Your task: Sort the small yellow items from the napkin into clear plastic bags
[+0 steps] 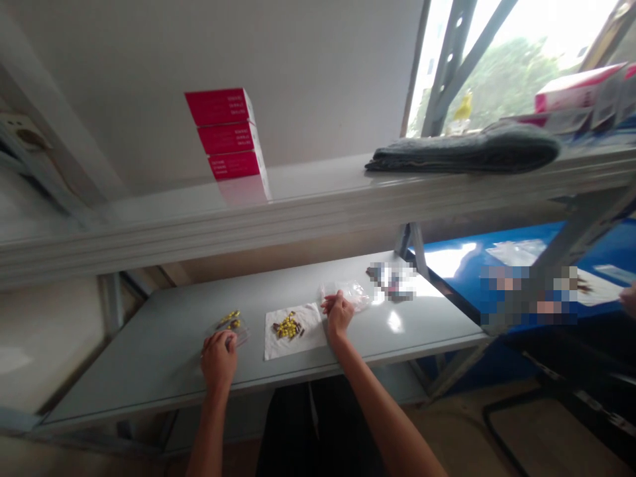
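My left hand (219,358), fingers curled, is at the near edge of a small clear plastic container (242,333). Yellow and dark pieces (231,320) show in and behind it, and the fingertips seem to grip its edge. To the right lies a white cloth (309,324) with a pile of small yellow and brown metallic-looking pieces (288,326). Over the cloth's right side is my right hand (340,314), its fingers loosely bent and partly apart, with nothing visible in them. A clear plastic bag (358,294) lies just behind and beside that hand.
Above the grey tabletop (169,344) runs a shelf (318,209) with stacked red boxes (231,136) and a folded dark cloth (462,151). A blurred-out item (392,281) sits at the table's far right. Beyond a metal post is a blue table (457,265) with a white sheet.
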Available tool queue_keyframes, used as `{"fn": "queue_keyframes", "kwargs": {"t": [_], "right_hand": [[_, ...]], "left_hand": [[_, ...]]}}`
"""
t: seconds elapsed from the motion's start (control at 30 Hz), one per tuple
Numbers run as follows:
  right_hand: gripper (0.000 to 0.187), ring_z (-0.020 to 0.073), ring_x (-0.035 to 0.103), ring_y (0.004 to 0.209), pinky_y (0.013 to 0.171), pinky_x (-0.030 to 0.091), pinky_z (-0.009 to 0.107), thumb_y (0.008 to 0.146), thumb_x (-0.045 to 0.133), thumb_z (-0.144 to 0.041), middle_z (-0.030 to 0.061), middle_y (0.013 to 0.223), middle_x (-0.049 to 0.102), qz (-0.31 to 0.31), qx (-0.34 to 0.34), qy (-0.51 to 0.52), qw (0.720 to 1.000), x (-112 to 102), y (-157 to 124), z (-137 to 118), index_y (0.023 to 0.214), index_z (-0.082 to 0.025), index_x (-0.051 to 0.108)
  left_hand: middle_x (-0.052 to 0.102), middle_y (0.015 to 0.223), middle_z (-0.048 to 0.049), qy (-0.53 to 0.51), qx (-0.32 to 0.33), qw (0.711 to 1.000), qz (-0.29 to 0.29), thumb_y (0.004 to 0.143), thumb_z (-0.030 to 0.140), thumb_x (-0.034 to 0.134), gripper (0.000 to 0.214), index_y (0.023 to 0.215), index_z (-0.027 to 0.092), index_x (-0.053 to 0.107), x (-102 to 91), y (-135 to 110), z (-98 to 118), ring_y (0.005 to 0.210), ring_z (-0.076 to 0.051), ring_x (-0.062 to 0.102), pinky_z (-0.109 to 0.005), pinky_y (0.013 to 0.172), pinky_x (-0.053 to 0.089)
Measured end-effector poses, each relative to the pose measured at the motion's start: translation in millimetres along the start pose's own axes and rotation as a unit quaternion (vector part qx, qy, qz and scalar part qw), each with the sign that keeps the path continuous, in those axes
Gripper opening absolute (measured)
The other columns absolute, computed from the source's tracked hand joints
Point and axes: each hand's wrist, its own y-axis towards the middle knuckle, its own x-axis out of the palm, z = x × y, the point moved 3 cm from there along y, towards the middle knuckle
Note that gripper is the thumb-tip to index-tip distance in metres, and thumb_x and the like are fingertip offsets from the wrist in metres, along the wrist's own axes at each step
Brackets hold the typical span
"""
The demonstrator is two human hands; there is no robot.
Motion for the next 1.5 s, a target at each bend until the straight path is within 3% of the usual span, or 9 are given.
{"fn": "queue_keyframes", "kwargs": {"t": [0.13,0.33,0.57,0.73,0.9,1.0,1.1,1.27,1.5], "right_hand": [[0.067,0.0148,0.051,0.041,0.047,0.040,0.027,0.093,0.037,-0.072,0.0044,0.051,0.063,-0.010,-0.027,-0.036,0.999,0.3,-0.1,2.0,0.071,-0.016,0.067],[0.069,0.0173,0.054,0.043,0.051,0.041,0.029,0.094,0.034,-0.071,0.0052,0.052,0.064,-0.015,-0.053,-0.095,0.994,-0.8,3.8,8.1,0.073,-0.016,0.070],[0.070,0.0173,0.056,0.047,0.057,0.043,0.029,0.096,0.035,-0.070,0.0048,0.050,0.062,-0.046,-0.128,-0.156,0.978,5.4,-7.3,-4.6,0.068,-0.016,0.070],[0.071,0.0134,0.056,0.047,0.051,0.039,0.023,0.100,0.033,-0.064,0.0041,0.051,0.064,-0.263,-0.114,-0.156,0.945,63.3,-53.8,-34.8,0.070,-0.014,0.073],[0.030,0.0100,0.061,0.053,0.056,0.042,0.018,0.093,0.064,-0.039,-0.0010,0.060,0.069,-0.539,-0.119,-0.224,0.803,135.2,-107.1,-50.6,0.076,-0.017,0.078],[0.012,0.0115,0.068,0.065,0.064,0.046,0.017,0.085,0.066,-0.015,0.0003,0.071,0.075,-0.493,-0.120,-0.265,0.820,148.9,-111.3,-49.5,0.081,-0.018,0.078],[0.006,0.0141,0.071,0.073,0.065,0.048,0.019,0.083,0.071,-0.019,0.0049,0.079,0.077,-0.415,-0.081,-0.292,0.858,144.9,-103.6,-39.7,0.080,-0.015,0.074],[0.017,0.0090,0.064,0.051,0.053,0.046,0.017,0.089,0.062,-0.021,0.0022,0.071,0.074,-0.541,0.019,-0.194,0.818,140.9,-103.5,-20.7,0.076,-0.015,0.070],[0.010,0.0100,0.064,0.054,0.056,0.045,0.017,0.084,0.065,-0.015,0.0014,0.067,0.073,-0.472,-0.060,-0.221,0.851,143.9,-96.2,-24.8,0.080,-0.015,0.075]], "left_hand": [[0.075,0.108,-0.0126,-0.028,0.018,0.999,-0.018,0.084,0.037,0.060,0.021,0.090,0.022,0.072,2.0,0.9,-0.8,0.101,-0.034,0.063,-0.045,0.095,0.046],[0.073,0.086,-0.0098,-0.034,-0.042,0.997,-0.056,0.079,0.028,0.062,0.008,0.076,0.023,0.068,5.9,15.2,-1.7,0.086,-0.032,0.064,-0.041,0.079,0.048],[0.064,0.084,-0.0083,-0.076,-0.132,0.969,0.197,0.089,0.042,0.056,0.028,0.086,0.018,0.069,-10.9,15.6,12.7,0.073,-0.022,0.056,-0.036,0.076,0.047],[0.063,0.080,-0.0042,-0.125,-0.140,0.950,0.248,0.092,0.042,0.057,0.028,0.093,0.016,0.067,-13.2,2.5,26.2,0.066,-0.016,0.057,-0.031,0.068,0.048],[0.066,0.097,-0.0073,-0.179,-0.055,0.965,0.181,0.094,0.037,0.057,0.023,0.096,0.016,0.065,-13.6,-0.3,38.9,0.071,-0.014,0.064,-0.026,0.062,0.053],[0.066,0.095,-0.0060,-0.180,-0.041,0.970,0.156,0.095,0.037,0.055,0.022,0.093,0.017,0.064,-13.2,-1.4,40.4,0.070,-0.013,0.064,-0.024,0.059,0.053],[0.067,0.088,-0.0044,-0.199,-0.043,0.969,0.140,0.096,0.040,0.055,0.024,0.093,0.017,0.063,-10.5,-2.6,38.8,0.068,-0.013,0.065,-0.023,0.061,0.054],[0.069,0.083,-0.0044,-0.204,-0.054,0.970,0.121,0.097,0.042,0.054,0.026,0.095,0.018,0.063,-5.7,-4.7,39.9,0.063,-0.014,0.065,-0.023,0.059,0.053],[0.068,0.110,-0.0134,-0.158,0.032,0.978,0.135,0.096,0.042,0.056,0.029,0.109,0.017,0.063,-9.4,1.1,51.0,0.096,-0.024,0.066,-0.033,0.074,0.056]]}}
